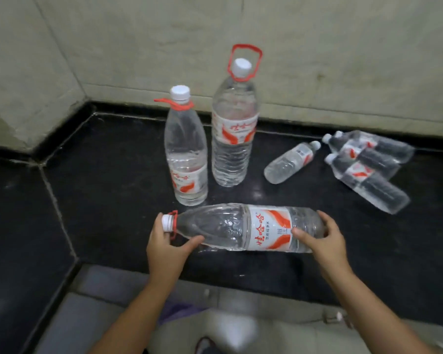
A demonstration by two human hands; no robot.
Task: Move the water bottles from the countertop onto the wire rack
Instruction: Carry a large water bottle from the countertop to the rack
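A large clear water bottle (230, 227) lies on its side near the front of the black countertop (108, 180), white cap pointing left. My left hand (166, 245) grips its neck end by the cap. My right hand (322, 241) grips its base end, thumb on the red-and-white label. Behind it two big bottles stand upright: a shorter one (186, 152) and a taller one (233, 129) with a raised red handle. To the right lie a small bottle (290, 162) and several more small bottles (366, 164) on their sides. No wire rack is in view.
Pale tiled walls (317, 60) close off the back and the left corner of the counter. The counter's front edge runs just below my hands, with grey floor (108, 290) beneath. Bare black counter lies to the left of the bottles.
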